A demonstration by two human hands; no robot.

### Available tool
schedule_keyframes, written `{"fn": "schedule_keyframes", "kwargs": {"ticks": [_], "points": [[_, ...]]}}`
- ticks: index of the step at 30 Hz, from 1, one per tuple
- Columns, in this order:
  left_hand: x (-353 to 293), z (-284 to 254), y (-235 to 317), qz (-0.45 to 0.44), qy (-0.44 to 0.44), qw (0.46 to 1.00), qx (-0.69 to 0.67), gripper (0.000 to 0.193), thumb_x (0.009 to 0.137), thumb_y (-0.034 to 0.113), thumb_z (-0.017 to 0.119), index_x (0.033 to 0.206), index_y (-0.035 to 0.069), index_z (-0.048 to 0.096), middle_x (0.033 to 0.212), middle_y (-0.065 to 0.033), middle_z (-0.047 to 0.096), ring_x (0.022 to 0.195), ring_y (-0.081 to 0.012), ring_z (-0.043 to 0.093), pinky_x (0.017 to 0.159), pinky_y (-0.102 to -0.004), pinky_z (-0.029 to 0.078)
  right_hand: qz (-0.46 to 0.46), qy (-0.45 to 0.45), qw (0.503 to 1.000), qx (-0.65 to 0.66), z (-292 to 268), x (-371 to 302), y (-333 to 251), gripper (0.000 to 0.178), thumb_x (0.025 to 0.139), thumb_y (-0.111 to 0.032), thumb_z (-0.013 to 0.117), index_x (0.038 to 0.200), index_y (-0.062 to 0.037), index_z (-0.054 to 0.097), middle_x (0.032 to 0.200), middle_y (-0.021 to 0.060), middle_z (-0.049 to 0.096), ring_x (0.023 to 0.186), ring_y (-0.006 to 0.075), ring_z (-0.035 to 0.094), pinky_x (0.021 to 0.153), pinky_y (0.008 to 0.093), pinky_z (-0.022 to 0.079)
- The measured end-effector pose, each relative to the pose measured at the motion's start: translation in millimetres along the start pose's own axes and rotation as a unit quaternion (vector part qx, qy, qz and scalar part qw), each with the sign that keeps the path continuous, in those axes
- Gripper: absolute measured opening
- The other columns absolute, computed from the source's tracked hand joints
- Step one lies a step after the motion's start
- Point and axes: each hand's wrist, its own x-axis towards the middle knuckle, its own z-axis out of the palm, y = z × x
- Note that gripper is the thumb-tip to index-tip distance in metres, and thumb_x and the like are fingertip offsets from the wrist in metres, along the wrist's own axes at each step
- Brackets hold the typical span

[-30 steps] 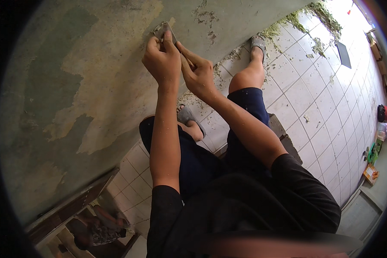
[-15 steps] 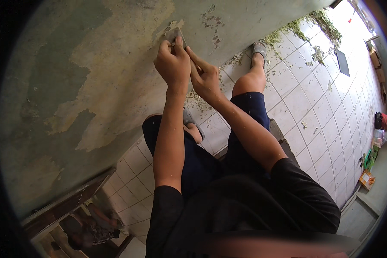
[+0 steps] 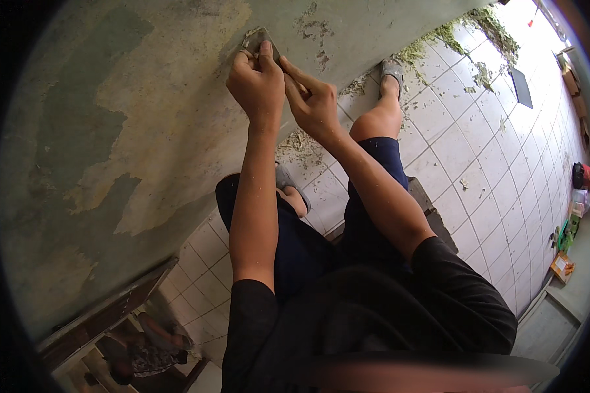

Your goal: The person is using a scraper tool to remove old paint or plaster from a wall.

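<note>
A flat metal scraper meets the wall, whose green paint has come off in large patches, baring a tan layer. My left hand is closed on the scraper near its blade, the thumb lying along the metal. Just right of it, my right hand is closed around what looks like the handle end, its index finger stretched toward the blade. The handle itself is mostly hidden by my hands. A loose pale flake seems to sit at the blade's edge.
Green-grey paint scraps lie along the wall's foot on the white tiled floor. A dark flat sheet rests farther right. My knees are beneath my arms. At lower left, another person is by wooden furniture. Assorted items line the right side.
Both hands and the scraper have shifted slightly up the wall, and the whole view has moved a little too. My grip on the scraper stays the same.
</note>
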Motion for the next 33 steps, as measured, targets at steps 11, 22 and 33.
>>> {"fn": "schedule_keyframes", "kwargs": {"ticks": [11, 22, 33], "points": [[-5, 22, -7, -0.050, 0.038, 0.973, -0.221, 0.041, 0.098, 0.027, 0.073, 0.071, -0.001, 0.060, 0.069, -0.0063, 0.070, 0.058, -0.0108, 0.063, 0.051, -0.0309, 0.047, -0.052, -0.051, 0.997, -0.026, -25, 17, 11, 0.036, 0.095, -0.010, 0.070, 0.131, -0.0063, 0.071, 0.082, -0.0008, 0.073, 0.055, 0.0052, 0.049, 0.051, 0.0260, 0.041], [-14, -12, -6, 0.074, -0.062, 0.995, 0.008, 0.035, 0.096, 0.031, 0.075, 0.085, -0.002, 0.067, 0.061, -0.0099, 0.065, 0.055, -0.0176, 0.065, 0.055, -0.0338, 0.049, 0.064, 0.088, 0.980, 0.165, 26, -22, 4, 0.041, 0.102, -0.010, 0.064, 0.141, -0.0023, 0.062, 0.082, -0.0032, 0.064, 0.070, 0.0021, 0.044, 0.059, 0.0226, 0.040], [-26, -63, -31, -0.048, -0.078, 0.995, -0.031, 0.043, 0.101, 0.031, 0.070, 0.075, -0.001, 0.058, 0.065, -0.0097, 0.070, 0.059, -0.0127, 0.063, 0.057, -0.0326, 0.049, -0.021, -0.070, 0.997, 0.028, 22, -47, -7, 0.044, 0.096, -0.008, 0.069, 0.139, -0.0044, 0.064, 0.076, 0.0250, 0.066, 0.054, 0.0172, 0.055, 0.056, 0.0305, 0.048]]}}
